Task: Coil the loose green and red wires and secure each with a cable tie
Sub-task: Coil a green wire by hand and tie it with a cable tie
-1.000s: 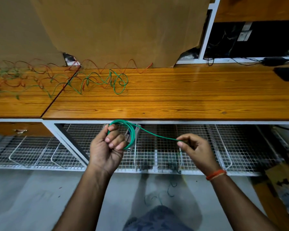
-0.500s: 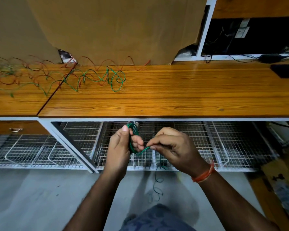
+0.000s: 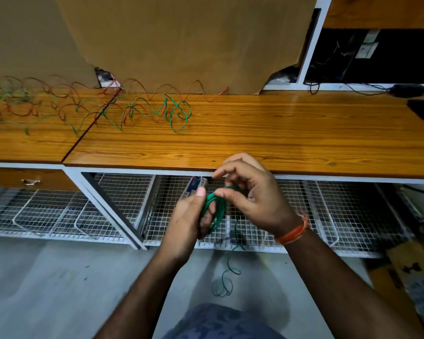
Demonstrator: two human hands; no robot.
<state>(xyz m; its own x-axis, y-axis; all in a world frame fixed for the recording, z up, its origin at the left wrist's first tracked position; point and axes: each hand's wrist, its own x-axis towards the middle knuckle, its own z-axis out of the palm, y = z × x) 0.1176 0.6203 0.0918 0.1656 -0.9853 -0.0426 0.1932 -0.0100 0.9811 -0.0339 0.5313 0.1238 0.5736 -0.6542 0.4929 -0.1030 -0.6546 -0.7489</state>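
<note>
Several green loops make up the coil [image 3: 214,206] I have in front of the bench edge, threaded over the fingers of my left hand [image 3: 185,225], whose thumb presses the bundle from above. My right hand [image 3: 251,200] sits against the coil's far side, fingers curled, pinching the top strand between thumb and forefinger. A loose green tail [image 3: 224,280] hangs below and ends in small curls above the floor.

Winding seems to be the step in hand, and I judge it near its end, since only that short tail is left. To do it well I would keep each turn the same size as the others, lay it flat beside the last, and hold thumb pressure so the bundle cannot spring open. I see no cable tie; whether one is within reach I cannot tell.

Further out, loose green wire [image 3: 157,111] and red wire [image 3: 162,88] lie tangled on the wooden bench [image 3: 279,133]. Under it, wire-mesh trays [image 3: 47,211] hold little I can make out, save a small box [image 3: 194,188] standing behind my left thumb.
</note>
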